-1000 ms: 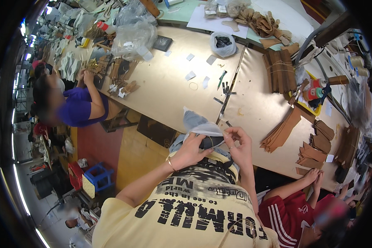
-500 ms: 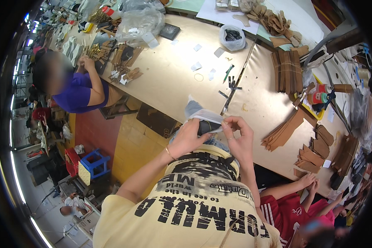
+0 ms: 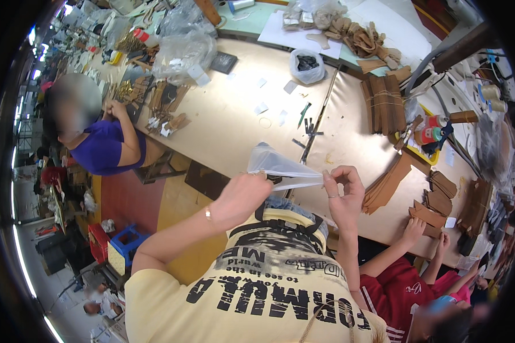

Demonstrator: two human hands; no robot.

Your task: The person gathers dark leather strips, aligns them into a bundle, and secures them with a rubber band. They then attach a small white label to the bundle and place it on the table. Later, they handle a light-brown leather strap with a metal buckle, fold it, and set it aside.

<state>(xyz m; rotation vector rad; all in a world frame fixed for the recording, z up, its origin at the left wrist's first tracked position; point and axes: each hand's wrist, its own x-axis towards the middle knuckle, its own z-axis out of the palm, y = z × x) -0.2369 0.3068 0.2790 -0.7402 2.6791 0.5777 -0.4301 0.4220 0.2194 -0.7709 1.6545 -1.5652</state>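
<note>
A clear plastic bag (image 3: 272,162) is stretched between my hands over the table's near edge. My left hand (image 3: 246,197) is closed at the bag's mouth, around a dark bundle (image 3: 275,179) that is mostly hidden by the hand and the plastic. On the other side, my right hand (image 3: 344,191) pinches the bag's rim between thumb and finger and draws it out taut to the right.
Small black strips (image 3: 311,127), a green-handled tool (image 3: 304,114) and a bag of black pieces (image 3: 307,66) lie farther back. Brown strips (image 3: 387,182) fan out at right. People sit at left in purple (image 3: 106,146) and at right in red (image 3: 390,291).
The dark bundle, plainly visible before, is now mostly covered. My left hand has turned over and moved left; my right hand has moved right, pulling the bag's mouth wider.
</note>
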